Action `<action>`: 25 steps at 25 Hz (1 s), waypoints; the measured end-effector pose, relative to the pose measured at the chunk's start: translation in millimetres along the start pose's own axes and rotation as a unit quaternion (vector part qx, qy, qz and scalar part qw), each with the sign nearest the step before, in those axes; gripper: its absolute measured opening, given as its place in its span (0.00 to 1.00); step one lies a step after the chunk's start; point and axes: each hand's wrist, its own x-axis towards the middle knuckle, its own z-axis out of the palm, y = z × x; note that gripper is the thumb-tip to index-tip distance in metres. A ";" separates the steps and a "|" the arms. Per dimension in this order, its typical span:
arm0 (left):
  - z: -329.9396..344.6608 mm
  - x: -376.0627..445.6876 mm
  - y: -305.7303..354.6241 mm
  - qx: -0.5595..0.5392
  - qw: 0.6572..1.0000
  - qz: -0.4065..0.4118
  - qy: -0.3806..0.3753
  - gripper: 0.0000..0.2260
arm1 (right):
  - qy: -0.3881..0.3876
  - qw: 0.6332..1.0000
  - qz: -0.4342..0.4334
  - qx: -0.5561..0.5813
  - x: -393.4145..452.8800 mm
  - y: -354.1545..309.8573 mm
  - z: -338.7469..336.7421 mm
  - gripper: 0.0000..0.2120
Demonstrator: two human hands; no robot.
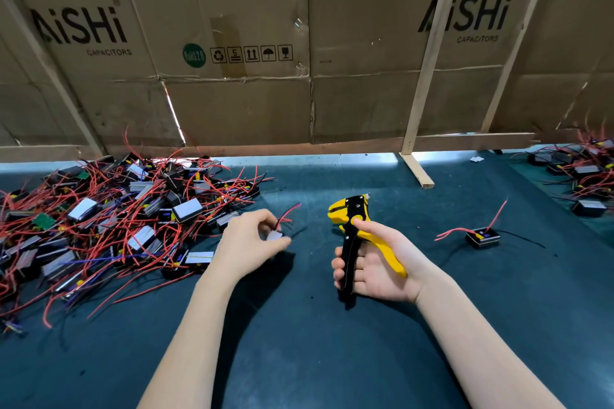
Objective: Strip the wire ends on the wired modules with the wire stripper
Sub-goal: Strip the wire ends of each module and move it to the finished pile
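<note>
My left hand [250,245] pinches a small wired module [276,236] just above the dark green mat; its red and black wires [289,211] stick up and to the right. My right hand [377,264] grips a yellow and black wire stripper [353,229], jaws pointing up and left, handles spread apart in my palm. The stripper's jaws sit a little right of the module's wires, not touching them. A big heap of wired modules [109,219] with red wires lies at the left.
One lone module [482,237] with red and black wires lies on the mat at the right. Another pile of modules [579,173] sits at the far right. A cardboard wall [309,43] on wooden battens closes off the back of the table.
</note>
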 end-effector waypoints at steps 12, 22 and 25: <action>62.7 29.1 194.4 -0.155 0.975 0.148 -0.067 0.37 | 0.021 0.999 -0.025 0.037 4.1 -0.6 -0.8 0.20; -97.3 0.6 0.6 0.262 0.940 0.001 -0.217 0.20 | 0.032 0.999 -0.008 0.009 1.3 -2.1 5.3 0.22; -87.5 -3.6 -24.7 0.295 0.921 -0.043 -0.250 0.17 | 0.033 0.999 -0.006 0.002 -1.3 -2.1 5.8 0.22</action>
